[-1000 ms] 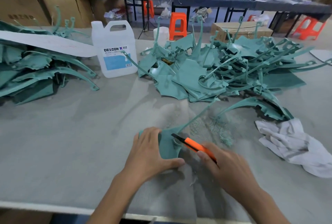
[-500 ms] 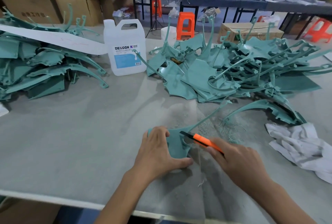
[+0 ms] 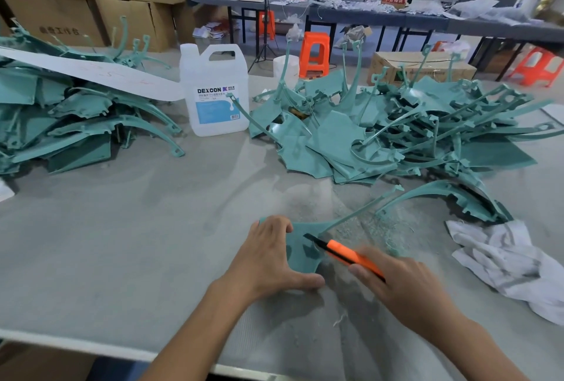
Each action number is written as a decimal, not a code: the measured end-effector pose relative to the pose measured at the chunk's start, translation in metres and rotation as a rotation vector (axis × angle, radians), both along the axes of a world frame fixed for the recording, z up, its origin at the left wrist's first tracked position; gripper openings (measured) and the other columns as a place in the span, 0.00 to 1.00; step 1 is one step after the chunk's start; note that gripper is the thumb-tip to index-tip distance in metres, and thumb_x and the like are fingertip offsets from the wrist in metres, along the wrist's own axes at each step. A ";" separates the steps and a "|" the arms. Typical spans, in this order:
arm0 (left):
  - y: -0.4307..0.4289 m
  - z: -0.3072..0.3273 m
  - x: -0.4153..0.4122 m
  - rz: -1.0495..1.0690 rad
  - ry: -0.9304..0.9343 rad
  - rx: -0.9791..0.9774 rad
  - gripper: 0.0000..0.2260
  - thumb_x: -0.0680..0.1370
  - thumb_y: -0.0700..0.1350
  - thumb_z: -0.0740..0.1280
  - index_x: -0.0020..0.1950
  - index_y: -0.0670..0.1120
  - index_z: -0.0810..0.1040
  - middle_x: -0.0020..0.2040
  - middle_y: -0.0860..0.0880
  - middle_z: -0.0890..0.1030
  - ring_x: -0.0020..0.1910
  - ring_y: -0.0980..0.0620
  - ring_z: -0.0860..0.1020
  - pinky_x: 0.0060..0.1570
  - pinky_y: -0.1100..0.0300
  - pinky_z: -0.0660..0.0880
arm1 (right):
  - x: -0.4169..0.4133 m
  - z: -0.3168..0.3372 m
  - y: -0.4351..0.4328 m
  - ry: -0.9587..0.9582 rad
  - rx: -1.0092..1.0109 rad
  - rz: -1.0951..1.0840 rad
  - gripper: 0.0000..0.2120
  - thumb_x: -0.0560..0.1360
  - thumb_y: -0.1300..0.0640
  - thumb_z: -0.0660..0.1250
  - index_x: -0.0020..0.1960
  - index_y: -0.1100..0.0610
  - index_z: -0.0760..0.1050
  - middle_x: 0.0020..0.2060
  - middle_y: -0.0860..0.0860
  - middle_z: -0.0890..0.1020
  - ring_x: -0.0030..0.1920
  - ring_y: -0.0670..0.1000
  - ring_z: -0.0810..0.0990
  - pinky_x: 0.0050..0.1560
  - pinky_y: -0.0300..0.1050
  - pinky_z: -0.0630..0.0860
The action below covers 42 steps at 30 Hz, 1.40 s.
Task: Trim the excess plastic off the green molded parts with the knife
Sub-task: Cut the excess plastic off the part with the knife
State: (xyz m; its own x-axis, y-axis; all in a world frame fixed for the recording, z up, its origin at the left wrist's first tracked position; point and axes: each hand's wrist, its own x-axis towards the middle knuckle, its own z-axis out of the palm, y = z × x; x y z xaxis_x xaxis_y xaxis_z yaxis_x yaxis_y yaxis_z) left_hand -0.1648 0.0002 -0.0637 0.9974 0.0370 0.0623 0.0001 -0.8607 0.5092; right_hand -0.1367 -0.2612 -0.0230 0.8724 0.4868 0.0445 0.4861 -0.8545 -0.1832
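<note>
Bracing a green molded part [image 3: 300,247] on the counter [image 3: 122,243], the left hand [image 3: 268,258] curled fingers [image 3: 274,224] over its edge; the right hand [image 3: 403,284] gripped the orange knife [image 3: 351,255], blade touching the part.

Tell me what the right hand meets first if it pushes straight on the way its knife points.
The right hand points the knife up and left, so the blade meets the green part first, which it seems to touch. Just beyond lie the fingers of the left hand holding that part.

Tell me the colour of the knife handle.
Bright orange, with a black tip; the knife shows best in the head view, held in the right hand.
</note>
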 end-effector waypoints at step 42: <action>0.000 0.002 -0.004 0.186 0.122 0.227 0.59 0.55 0.87 0.50 0.80 0.57 0.58 0.75 0.49 0.58 0.69 0.48 0.58 0.69 0.53 0.60 | -0.002 -0.007 -0.025 0.157 0.297 0.024 0.13 0.76 0.31 0.55 0.55 0.31 0.72 0.40 0.40 0.79 0.39 0.43 0.78 0.37 0.43 0.74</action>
